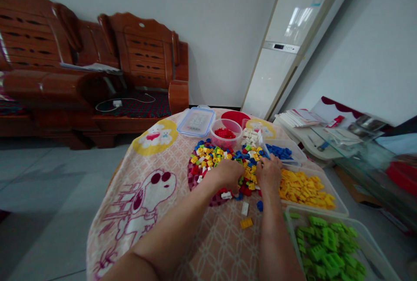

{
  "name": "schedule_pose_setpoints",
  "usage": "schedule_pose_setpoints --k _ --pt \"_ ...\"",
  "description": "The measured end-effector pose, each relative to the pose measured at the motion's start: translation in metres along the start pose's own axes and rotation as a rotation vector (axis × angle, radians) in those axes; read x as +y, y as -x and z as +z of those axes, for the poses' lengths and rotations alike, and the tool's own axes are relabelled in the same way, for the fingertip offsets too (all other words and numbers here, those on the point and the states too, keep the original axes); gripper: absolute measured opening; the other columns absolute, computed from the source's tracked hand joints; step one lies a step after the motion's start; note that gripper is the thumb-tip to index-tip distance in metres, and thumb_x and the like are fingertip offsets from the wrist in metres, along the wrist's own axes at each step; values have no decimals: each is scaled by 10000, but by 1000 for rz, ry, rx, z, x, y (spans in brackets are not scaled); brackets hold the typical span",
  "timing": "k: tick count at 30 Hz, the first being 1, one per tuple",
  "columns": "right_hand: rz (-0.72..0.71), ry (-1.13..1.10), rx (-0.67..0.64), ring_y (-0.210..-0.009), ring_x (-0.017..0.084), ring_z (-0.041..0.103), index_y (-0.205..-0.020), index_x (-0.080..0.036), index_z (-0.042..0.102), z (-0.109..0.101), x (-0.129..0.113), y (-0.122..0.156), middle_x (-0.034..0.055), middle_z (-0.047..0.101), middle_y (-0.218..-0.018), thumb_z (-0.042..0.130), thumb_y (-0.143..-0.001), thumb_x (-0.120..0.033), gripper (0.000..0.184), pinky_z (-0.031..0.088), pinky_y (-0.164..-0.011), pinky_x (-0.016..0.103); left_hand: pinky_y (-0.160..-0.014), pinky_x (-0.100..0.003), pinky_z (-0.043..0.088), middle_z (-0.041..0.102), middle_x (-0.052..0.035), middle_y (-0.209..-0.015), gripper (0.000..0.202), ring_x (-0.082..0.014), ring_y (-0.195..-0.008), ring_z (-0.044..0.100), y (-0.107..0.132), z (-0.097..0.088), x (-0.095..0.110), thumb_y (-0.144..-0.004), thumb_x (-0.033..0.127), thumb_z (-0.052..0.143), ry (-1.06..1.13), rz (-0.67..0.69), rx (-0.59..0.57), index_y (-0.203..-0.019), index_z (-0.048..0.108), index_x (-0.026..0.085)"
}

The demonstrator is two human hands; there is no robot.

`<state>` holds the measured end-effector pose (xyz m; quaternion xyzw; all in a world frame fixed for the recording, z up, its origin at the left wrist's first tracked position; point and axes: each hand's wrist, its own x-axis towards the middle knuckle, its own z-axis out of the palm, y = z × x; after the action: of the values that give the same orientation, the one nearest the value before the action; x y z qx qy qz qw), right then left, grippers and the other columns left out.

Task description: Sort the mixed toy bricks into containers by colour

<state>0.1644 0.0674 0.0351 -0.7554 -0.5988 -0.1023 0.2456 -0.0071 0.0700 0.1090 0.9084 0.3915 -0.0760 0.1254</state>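
A heap of mixed toy building bricks [208, 156] in yellow, white, red, blue and green lies on the table. My left hand [230, 174] reaches into the near side of this heap, its fingers curled downward. What those fingers hold is hidden behind the hand. Just right of it, my right hand [269, 172] is at the heap's right edge, beside the blue and yellow boxes. Its fingers are bent together over the bricks, and I cannot make out what is between them. A white brick [245, 208], a yellow brick [246, 223] and a blue brick [259, 206] lie apart on the cloth.
Clear boxes hold green bricks [329, 246], yellow bricks [304, 189], blue bricks [279, 152] and white bricks [250, 137]. A round tub [227, 142] contains red ones. A blue-rimmed lid [196, 122] lies on the patterned tablecloth [182, 185]. A glass shelf [342, 144] stands to the right.
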Motion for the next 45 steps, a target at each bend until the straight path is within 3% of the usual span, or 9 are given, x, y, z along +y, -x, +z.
schedule_pose_setpoints --k 5,10,15,20,23,28,33,36,45 --pt "0 0 -3 -1273 321 407 -1080 -112 729 1 1 0 202 536 -1326 458 -914 -225 337 352 -1037 417 -724 -326 521 732 -123 -1054 455 -310 -965 690 0 4 2 -612 272 818 -16 25 -17 -1041 694 182" --pt "20 -5 -9 -1280 344 396 -1099 -109 729 1 1 -1 205 521 -1348 463 -913 -230 347 370 -1017 419 -706 -265 484 744 -53 -995 358 -234 -923 688 -2 6 -31 -680 215 733 142 42 129 -1038 715 214" --pt "10 -15 -5 -1275 346 396 -1098 -111 733 3 2 -1 200 526 -1339 477 -909 -225 338 367 -1024 423 -616 -209 463 737 -8 -788 354 -142 -686 664 -1 9 -73 -724 206 700 587 44 186 -1076 736 185" --pt "8 -13 8 -1283 336 389 -1096 -113 729 3 2 -1 201 523 -1343 490 -903 -214 323 366 -1025 421 -560 -204 486 715 -20 -700 289 -121 -595 630 -6 19 -93 -719 258 700 1064 30 256 -974 768 141" --pt "7 -2 3 -1282 336 392 -1088 -122 731 2 1 0 196 518 -1349 489 -905 -217 318 374 -1019 416 -558 -207 499 703 -25 -662 266 -116 -578 620 -15 24 -95 -663 283 754 1258 2 416 -879 774 129" --pt "7 14 0 -1281 338 393 -1096 -124 731 1 0 0 192 516 -1353 487 -910 -221 322 387 -1007 414 -647 -248 539 702 -18 -683 317 -119 -615 637 -33 31 -92 -658 299 751 1537 -122 853 -914 748 111" --pt "6 28 -6 -1283 340 397 -1086 -116 732 0 0 0 197 521 -1350 480 -912 -221 323 390 -1008 414 -700 -262 542 733 -39 -822 408 -143 -714 665 -41 35 -94 -648 263 724 1499 -196 1094 -1022 712 102" --pt "10 30 -11 -1286 341 394 -1083 -111 732 0 -1 0 199 518 -1357 477 -911 -221 326 391 -1011 413 -729 -268 541 740 -51 -871 413 -163 -781 679 -39 35 -98 -653 260 716 1403 -182 1094 -1038 705 112" --pt "-4 9 2 -1267 341 393 -1076 -109 734 2 1 -1 199 523 -1328 470 -899 -223 337 376 -1020 424 -587 -197 480 693 -4 -653 225 -118 -601 631 -11 15 -101 -761 266 609 997 -312 776 -901 721 130"
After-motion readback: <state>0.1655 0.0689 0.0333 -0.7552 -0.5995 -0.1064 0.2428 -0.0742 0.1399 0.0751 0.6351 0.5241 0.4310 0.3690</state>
